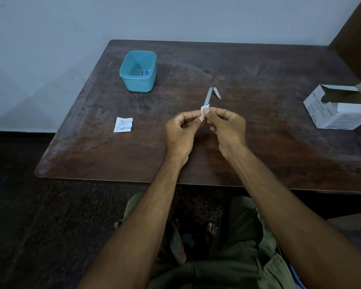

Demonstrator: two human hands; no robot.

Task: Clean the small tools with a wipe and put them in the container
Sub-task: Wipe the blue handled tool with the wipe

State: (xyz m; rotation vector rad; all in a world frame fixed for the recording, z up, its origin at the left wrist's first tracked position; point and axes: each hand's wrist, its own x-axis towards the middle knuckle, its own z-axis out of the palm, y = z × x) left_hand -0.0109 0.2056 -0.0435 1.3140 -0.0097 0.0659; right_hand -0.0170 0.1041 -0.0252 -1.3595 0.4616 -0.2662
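Dark table [258, 142], wide and mostly bare. Swab box [338, 109] at 3 o'clock, blue container [138, 80] at 11, torn wrapper [123, 124] at 9. Left hand [180, 132] fingers pinching nail clipper [208, 95] at centre; right hand [227, 128] fingers pinching wipe [204, 108] around it. Best to slide wipe along blade, gripping firmly. Free path toward container.

Both hands meet over the surface [258, 147]: the left hand [180, 132] and right hand [227, 126] pinch a wipe [204, 108] around a nail clipper [209, 94]. A teal container [138, 83] stands far left, a box [340, 109] right, a wrapper [123, 124] near left.
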